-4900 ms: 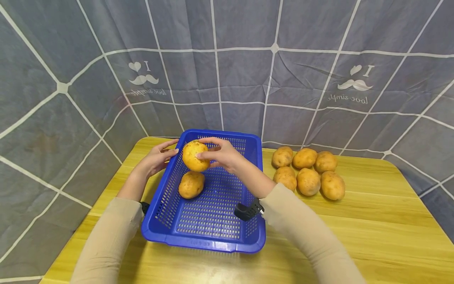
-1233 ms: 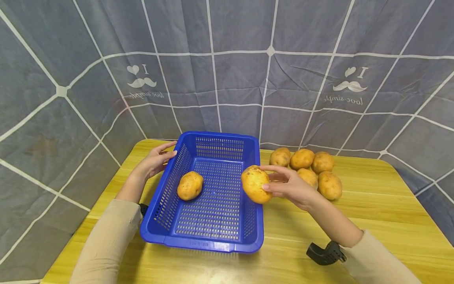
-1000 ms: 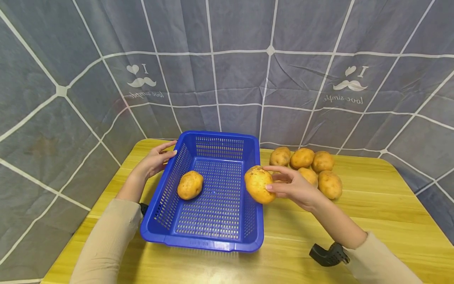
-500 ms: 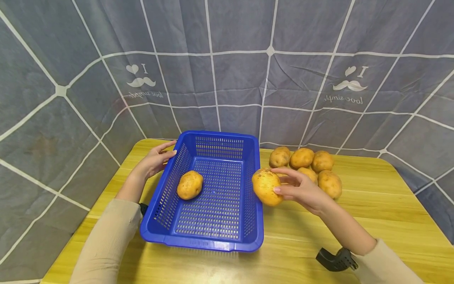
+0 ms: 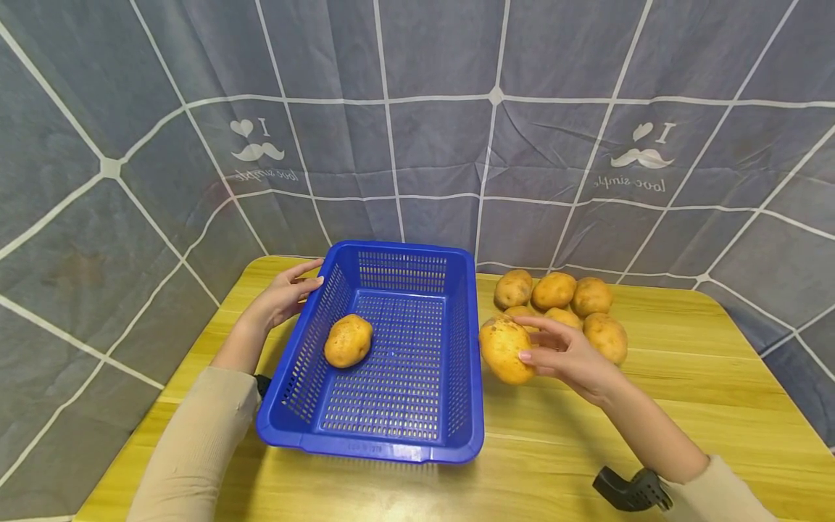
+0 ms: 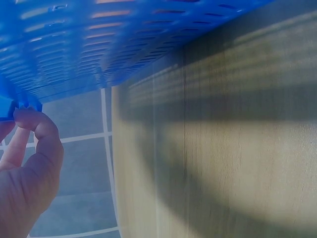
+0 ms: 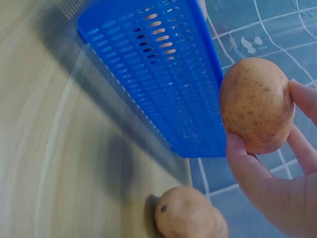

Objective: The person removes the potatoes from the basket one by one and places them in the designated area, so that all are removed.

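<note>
My right hand [image 5: 570, 360] pinches a yellow-brown potato [image 5: 505, 350] between thumb and fingers. The potato is up off the table, just outside the right side of the blue plastic basket [image 5: 372, 448]. Seen from the right wrist, this potato [image 7: 257, 105] has the thumb on one side and fingertips on the other. At the basket's left side, my left hand [image 5: 282, 297] holds the rim with its fingertips; the left wrist view has the bent thumb [image 6: 42, 131] right at the rim. One other potato [image 5: 349, 341] lies inside the basket, near its left wall.
On the wooden table [image 5: 685, 406], right of the basket, several potatoes [image 5: 554, 291] sit in a close group, partly hidden by the right hand. A grey curtain [image 5: 443, 145] with white lines hangs behind the table. A black wrist camera [image 5: 629, 489] sits on the right forearm.
My right hand has carried its potato from above the basket's left part to the right, past the right rim, still shifting right lately. The left hand stays at the rim.
</note>
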{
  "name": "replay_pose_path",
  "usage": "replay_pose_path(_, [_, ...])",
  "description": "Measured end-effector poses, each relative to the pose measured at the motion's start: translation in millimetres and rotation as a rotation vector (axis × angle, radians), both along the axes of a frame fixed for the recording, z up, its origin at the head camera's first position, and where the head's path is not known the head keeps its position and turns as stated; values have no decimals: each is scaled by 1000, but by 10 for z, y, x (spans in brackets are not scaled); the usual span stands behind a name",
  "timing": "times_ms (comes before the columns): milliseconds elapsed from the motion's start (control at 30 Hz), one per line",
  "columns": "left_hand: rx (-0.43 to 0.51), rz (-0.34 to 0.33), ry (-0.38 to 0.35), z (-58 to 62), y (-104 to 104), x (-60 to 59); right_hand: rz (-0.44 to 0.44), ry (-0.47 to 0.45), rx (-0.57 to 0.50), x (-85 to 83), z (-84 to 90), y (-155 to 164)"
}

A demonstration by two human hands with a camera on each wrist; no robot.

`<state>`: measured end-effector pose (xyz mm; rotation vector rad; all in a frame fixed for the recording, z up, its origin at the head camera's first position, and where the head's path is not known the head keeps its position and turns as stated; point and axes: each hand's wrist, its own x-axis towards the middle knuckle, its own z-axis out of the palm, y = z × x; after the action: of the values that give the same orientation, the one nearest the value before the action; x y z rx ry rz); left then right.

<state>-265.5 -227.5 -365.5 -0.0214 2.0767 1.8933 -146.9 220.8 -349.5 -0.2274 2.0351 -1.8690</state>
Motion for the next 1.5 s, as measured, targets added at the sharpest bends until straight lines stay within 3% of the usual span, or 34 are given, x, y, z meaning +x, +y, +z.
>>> replay_pose_path(367, [20, -8, 6, 3, -11, -5, -5, -5, -21, 66, -107, 148])
replay_pose_path(767, [28, -12, 2, -14, -27, -3, -34, -50, 29, 121, -283, 288])
replay_pose_path(1133, [65, -19, 14, -8, -15, 5, 3, -71, -17, 152, -422, 369])
replay_pose_path(1500, [52, -8, 1, -24, -33, -11, -19, -100, 26, 184, -554, 413])
